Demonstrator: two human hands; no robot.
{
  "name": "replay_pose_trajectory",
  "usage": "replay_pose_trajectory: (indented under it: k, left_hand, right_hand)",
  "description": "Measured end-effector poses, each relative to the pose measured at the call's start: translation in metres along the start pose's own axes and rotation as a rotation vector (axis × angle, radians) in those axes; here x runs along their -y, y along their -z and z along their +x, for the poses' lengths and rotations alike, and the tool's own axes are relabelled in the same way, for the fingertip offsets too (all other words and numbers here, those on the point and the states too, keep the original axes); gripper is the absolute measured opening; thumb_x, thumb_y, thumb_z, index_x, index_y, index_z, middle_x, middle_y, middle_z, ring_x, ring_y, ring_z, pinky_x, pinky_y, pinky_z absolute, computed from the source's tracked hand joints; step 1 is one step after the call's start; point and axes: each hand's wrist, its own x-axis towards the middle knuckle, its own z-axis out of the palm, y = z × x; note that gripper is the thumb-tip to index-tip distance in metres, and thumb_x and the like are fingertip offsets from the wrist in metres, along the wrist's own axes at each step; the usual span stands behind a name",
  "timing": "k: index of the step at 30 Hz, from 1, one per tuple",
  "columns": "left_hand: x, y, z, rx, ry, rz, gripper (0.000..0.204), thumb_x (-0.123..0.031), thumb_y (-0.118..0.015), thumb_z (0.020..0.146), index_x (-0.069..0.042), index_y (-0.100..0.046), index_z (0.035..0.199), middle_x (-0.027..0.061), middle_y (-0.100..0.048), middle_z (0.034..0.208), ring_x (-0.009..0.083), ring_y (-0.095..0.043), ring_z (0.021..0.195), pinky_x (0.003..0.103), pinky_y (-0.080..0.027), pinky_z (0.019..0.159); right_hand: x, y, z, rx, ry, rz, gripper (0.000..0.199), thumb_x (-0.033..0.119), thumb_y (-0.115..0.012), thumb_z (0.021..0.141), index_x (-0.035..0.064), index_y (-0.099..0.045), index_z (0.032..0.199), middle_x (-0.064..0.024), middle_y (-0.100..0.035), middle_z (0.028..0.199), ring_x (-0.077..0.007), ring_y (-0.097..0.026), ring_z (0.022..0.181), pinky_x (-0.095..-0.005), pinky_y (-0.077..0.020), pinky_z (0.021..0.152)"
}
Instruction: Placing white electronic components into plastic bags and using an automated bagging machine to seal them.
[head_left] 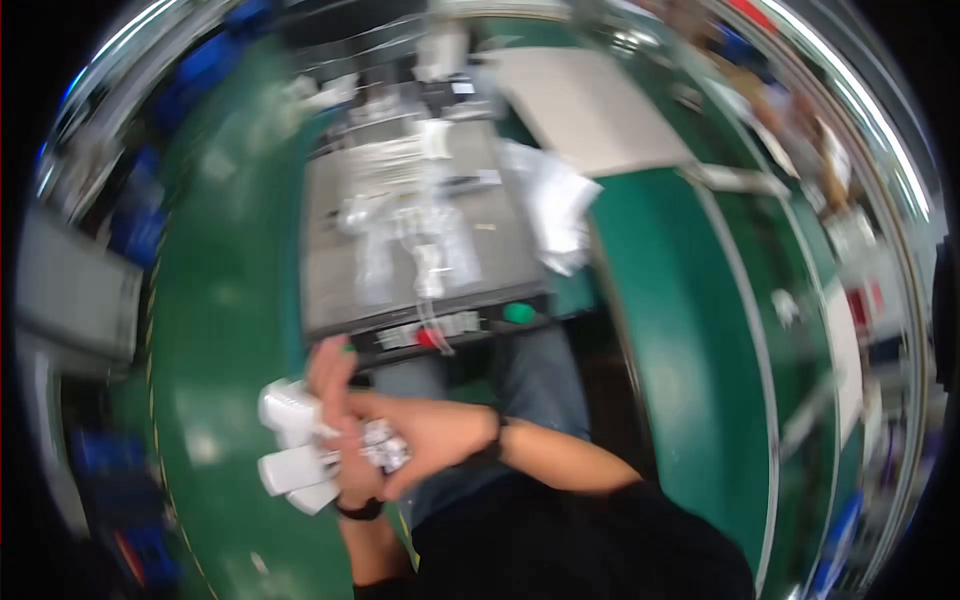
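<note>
My left hand [345,420], a dark band at its wrist, is in front of my body at the lower left. Several white blocks [293,469], which look like power adapters, stick out from its left side, and its fingers close round them. Across from it my right hand [440,435] reaches in and curls around a bunch of small shiny pieces [385,446] between the two hands. Blur hides what these pieces are and how the fingers meet. A small green patch shows on a fingertip above the blocks.
Ahead is a grey workbench [320,240] carrying clear plastic bags [455,250] and white cables [385,165]. On its black front edge are a red button [428,338] and a green button [518,314]. White sheets [560,205] hang at its right, beside a green conveyor [690,290].
</note>
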Motion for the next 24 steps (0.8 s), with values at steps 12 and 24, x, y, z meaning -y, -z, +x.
replay_pose_trajectory:
  k: [12,24]
  left_hand:
    - [-0.111,-0.104,0.007,0.916,-0.354,-0.704,0.063,-0.045,-0.041,0.107,0.008,-0.050,0.139,0.0272,-0.056,0.137,0.0382,-0.053,0.131,0.048,-0.036,0.115]
    - [0.073,-0.095,-0.030,0.280,0.434,-0.588,0.031,-0.027,-0.042,0.109,-0.001,-0.057,0.098,0.0102,-0.059,0.092,0.0213,-0.057,0.080,0.033,-0.048,0.079]
  right_hand:
    - [0.249,0.041,-0.249,-0.672,-0.059,-0.940,0.033,0.027,-0.075,0.074,0.0045,-0.068,0.097,-0.0170,-0.069,0.084,-0.0383,-0.066,0.081,-0.0450,-0.0524,0.070]
    - [0.266,-0.068,-0.700,-1.841,-2.056,-1.100,0.039,0.032,-0.066,0.090,-0.0008,-0.067,0.112,-0.0284,-0.068,0.109,-0.0441,-0.065,0.105,-0.0490,-0.0507,0.089]
